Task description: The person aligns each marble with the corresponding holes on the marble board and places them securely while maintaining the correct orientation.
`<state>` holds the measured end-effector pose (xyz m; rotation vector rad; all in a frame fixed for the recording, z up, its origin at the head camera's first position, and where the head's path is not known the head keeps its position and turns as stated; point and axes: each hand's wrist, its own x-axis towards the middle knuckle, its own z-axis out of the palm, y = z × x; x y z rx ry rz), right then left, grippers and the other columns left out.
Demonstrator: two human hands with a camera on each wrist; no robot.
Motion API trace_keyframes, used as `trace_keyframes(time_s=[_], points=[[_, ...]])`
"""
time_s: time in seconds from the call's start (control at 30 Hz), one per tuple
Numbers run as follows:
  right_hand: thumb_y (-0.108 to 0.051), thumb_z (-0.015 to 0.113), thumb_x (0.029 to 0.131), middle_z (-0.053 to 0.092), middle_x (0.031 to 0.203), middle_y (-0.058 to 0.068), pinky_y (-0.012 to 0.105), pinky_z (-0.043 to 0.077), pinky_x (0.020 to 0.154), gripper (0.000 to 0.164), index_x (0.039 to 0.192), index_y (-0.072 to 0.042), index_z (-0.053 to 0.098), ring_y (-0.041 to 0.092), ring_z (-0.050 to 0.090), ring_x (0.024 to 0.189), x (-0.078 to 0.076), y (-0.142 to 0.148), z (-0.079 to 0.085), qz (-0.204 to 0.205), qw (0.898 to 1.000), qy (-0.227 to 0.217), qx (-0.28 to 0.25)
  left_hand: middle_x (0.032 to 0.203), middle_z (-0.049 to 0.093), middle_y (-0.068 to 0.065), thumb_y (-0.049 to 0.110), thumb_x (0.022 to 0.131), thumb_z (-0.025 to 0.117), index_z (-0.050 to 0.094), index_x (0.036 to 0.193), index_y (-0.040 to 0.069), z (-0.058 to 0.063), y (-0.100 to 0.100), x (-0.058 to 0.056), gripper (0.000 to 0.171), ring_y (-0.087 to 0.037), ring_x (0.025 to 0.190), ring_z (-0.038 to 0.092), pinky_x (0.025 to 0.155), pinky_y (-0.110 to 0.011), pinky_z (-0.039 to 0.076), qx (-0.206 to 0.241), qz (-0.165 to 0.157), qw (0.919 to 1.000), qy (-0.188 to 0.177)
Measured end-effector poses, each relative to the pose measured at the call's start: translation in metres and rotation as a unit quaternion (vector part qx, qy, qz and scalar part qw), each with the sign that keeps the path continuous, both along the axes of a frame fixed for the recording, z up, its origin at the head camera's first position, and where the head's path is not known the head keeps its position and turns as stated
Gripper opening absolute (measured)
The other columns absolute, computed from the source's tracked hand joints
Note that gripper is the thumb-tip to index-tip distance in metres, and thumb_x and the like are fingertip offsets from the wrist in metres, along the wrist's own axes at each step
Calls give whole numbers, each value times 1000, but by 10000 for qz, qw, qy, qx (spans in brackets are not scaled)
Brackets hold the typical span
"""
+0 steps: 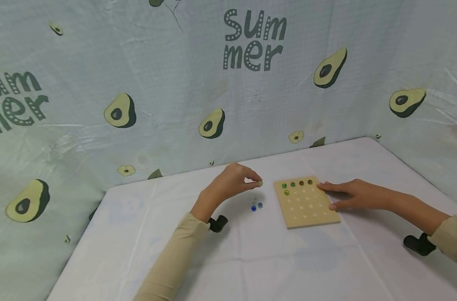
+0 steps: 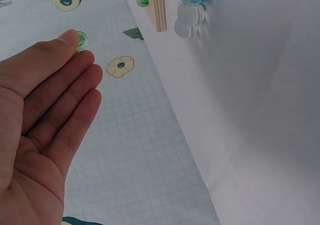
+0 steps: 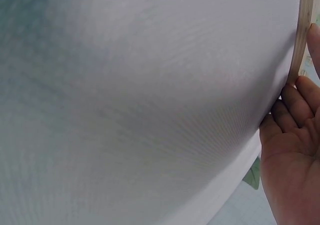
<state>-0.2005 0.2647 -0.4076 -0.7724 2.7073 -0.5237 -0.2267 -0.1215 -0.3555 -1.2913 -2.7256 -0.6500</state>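
Note:
My left hand (image 1: 233, 179) pinches a small green glass marble (image 2: 81, 41) between thumb and index finger, above the table and left of the board. The other fingers lie side by side below it in the left wrist view. A square wooden board (image 1: 307, 205) with rows of round hollows lies flat. Green marbles (image 1: 293, 184) sit in its far left hollows, and two hollows beside them look dark. My right hand (image 1: 358, 194) touches the board's right edge, its fingers mostly straight, with the thumb nearer the front. Below the left hand lie loose marbles, including a deep blue one (image 1: 254, 207).
Clear glass marbles (image 2: 191, 15) lie beside the blue ones. The white-covered table (image 1: 243, 259) meets a hanging avocado-print cloth (image 1: 168, 125) at the back. Each wrist carries a black camera mount (image 1: 218, 223).

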Motion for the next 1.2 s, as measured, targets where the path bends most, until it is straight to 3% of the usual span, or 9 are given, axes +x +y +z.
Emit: trace_keyframes(time_s=[0.2,0.43,0.6,0.93,1.2], points=[[-68,63,88,42,156,20,64,40,106,84,155,-21,45,48,39,141,-1,0,0,11,10000,-21,-6,104,78,-2,16,93,76,81,107,8,0,2,-1,17,-14,99,73,86,-27,58,-47,-56,9998,203],[-67,64,88,42,156,21,64,41,105,84,155,-20,45,49,41,140,-2,1,0,10,10000,18,42,105,78,-4,16,94,75,80,107,7,0,11,-1,17,-16,99,73,86,-33,59,97,-141,9998,44],[-66,65,88,42,156,21,64,41,105,83,154,-19,46,49,41,139,-1,1,1,46,10000,23,-17,105,78,-3,16,94,75,80,108,8,-2,18,-1,18,-15,99,73,85,-28,58,110,-105,9999,6],[-66,65,88,43,155,20,63,42,105,83,155,-20,46,48,42,140,-4,-3,-2,43,10000,-1,2,105,78,-5,15,94,75,80,108,6,-6,32,-2,17,-17,98,73,85,-34,59,186,-224,9996,-27],[-66,65,88,43,155,20,63,42,104,84,155,-19,45,48,43,139,-2,-2,-2,26,10000,40,62,106,78,-2,17,95,74,80,109,8,-10,45,-6,18,-12,98,73,84,-29,58,103,-354,9993,11]])
